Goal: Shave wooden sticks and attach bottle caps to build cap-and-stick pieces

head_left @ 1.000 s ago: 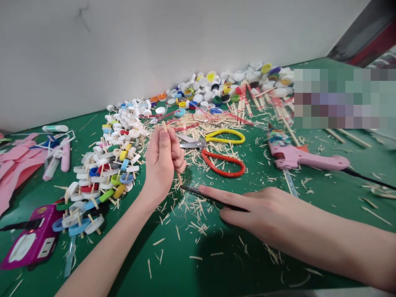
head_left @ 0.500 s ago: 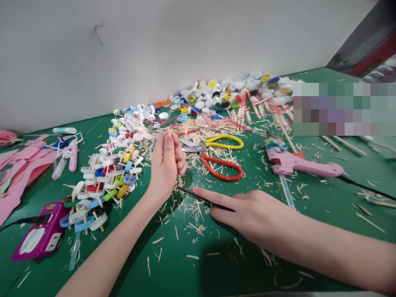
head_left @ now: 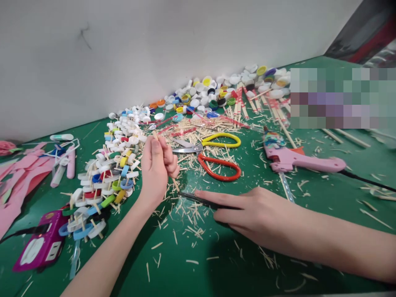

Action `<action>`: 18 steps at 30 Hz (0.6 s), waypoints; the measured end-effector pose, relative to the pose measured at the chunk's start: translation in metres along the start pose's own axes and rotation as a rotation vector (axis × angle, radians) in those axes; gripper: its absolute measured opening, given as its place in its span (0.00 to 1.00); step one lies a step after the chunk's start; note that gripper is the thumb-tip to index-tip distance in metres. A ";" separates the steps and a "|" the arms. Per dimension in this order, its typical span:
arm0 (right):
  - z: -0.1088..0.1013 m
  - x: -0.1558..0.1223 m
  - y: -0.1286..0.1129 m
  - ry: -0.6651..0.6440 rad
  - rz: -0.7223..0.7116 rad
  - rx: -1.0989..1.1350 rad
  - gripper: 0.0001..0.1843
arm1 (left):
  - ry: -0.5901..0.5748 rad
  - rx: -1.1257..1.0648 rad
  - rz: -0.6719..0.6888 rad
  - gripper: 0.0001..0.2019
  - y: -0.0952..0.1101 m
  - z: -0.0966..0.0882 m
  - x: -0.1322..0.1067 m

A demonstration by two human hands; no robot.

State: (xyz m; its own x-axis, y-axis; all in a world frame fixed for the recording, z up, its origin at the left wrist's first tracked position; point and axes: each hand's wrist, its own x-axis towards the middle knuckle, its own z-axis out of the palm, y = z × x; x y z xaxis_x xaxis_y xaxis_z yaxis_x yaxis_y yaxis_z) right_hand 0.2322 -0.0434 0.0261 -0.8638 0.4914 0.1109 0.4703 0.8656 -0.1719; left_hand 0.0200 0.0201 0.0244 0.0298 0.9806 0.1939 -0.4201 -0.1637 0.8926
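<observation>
My left hand (head_left: 154, 167) is closed around a thin wooden stick (head_left: 175, 184). One end of the stick pokes out above the thumb, and the other slants down below the fingers. My right hand (head_left: 256, 210) grips a narrow dark knife (head_left: 201, 199), its index finger stretched along the top. The knife's tip meets or lies very close to the stick's lower end; I cannot tell if they touch. Just beyond my left hand lie scissors (head_left: 198, 147) with one yellow and one red handle, their blades partly behind the fingers. Pale wood shavings (head_left: 194, 225) are scattered beneath both hands.
Bottle caps with short sticks (head_left: 119, 183) are heaped at left, and loose caps (head_left: 201, 88) along the wall. A pink glue gun (head_left: 312, 163) with a cable lies right. A magenta device (head_left: 40, 243) and pink sheets (head_left: 23, 175) are at left on the green table (head_left: 173, 272).
My left hand has shifted a little to the left and the stick slants more. The knife tip stays by its lower end. The whole view has moved slightly.
</observation>
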 end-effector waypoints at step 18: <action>0.004 0.009 -0.004 -0.001 -0.028 -0.133 0.14 | -0.080 -0.002 -0.023 0.11 0.001 0.003 -0.004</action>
State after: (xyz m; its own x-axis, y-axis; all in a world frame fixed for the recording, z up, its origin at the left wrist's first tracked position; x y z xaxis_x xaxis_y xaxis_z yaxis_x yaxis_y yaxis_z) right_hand 0.2224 -0.0427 0.0238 -0.8773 0.4664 0.1133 0.4654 0.8843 -0.0373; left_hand 0.0224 0.0157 0.0254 0.1121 0.9723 0.2051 -0.4206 -0.1406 0.8963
